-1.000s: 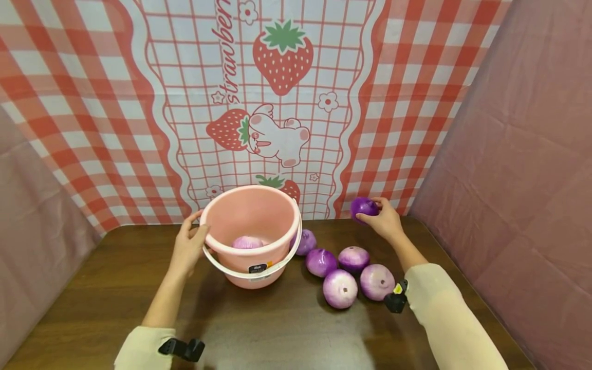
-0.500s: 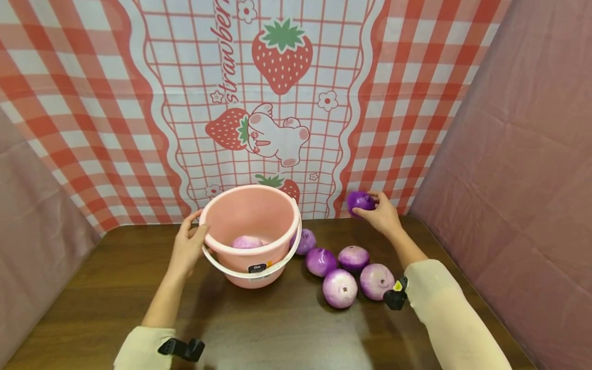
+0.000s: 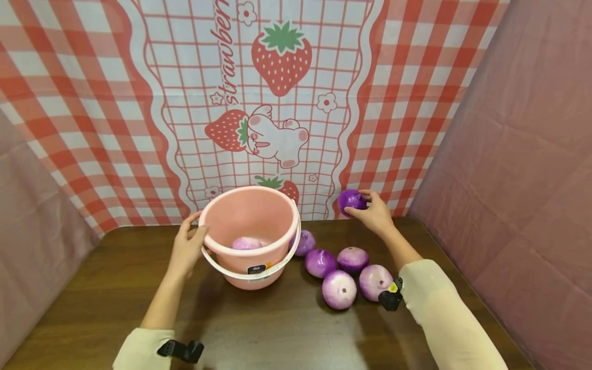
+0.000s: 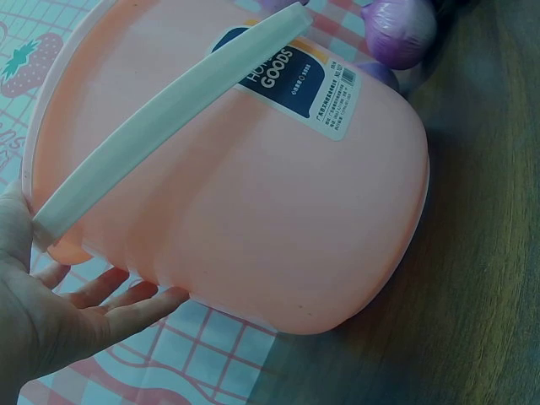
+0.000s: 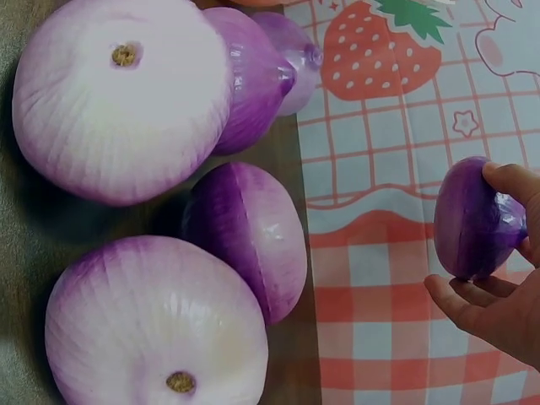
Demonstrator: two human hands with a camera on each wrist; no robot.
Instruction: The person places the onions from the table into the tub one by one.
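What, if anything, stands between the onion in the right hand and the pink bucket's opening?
Nothing visible. The purple onion is in the right hand, above the table; the loose onions lie lower, on it. The white handle of the pink bucket hangs down, leaving the mouth uncovered.

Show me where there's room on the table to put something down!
The table has a wide bare patch in front of the pink bucket and the purple onions, between the left sleeve and the right sleeve. Another lies left of the left sleeve. It's crowded right of the bucket, where onions bunch together.
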